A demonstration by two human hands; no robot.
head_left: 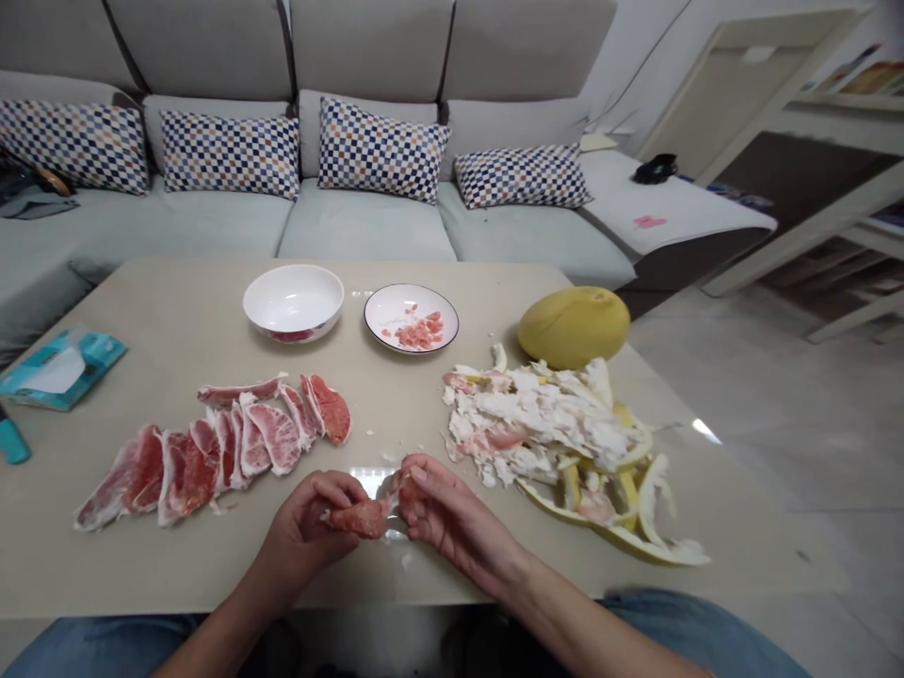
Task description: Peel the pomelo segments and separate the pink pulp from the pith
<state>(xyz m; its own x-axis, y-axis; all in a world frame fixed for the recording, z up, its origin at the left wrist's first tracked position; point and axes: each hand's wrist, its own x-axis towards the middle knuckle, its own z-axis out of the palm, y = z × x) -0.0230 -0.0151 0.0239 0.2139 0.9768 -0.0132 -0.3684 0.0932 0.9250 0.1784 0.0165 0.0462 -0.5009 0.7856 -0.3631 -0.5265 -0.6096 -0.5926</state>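
Close to the table's front edge, my left hand (311,527) is closed around a piece of red pomelo segment (362,519). My right hand (452,523) pinches another bit of red pomelo flesh (408,496) just beside it, and the two pieces seem joined by a thin pale strip. To the left lies a row of pomelo segments (272,438), several with white skin on them. At the right is a heap of white pith and yellow peel (537,424). Farther back, a plate (377,320) with a dark rim carries small bits of red flesh (422,331).
A white bowl (293,297) stands at the back left of the plate. A whole yellow pomelo (573,327) rests behind the peel heap. At the left edge lie a blue tissue pack (91,363) and a teal-handled object (12,441). A sofa (367,221) borders the table's far side.
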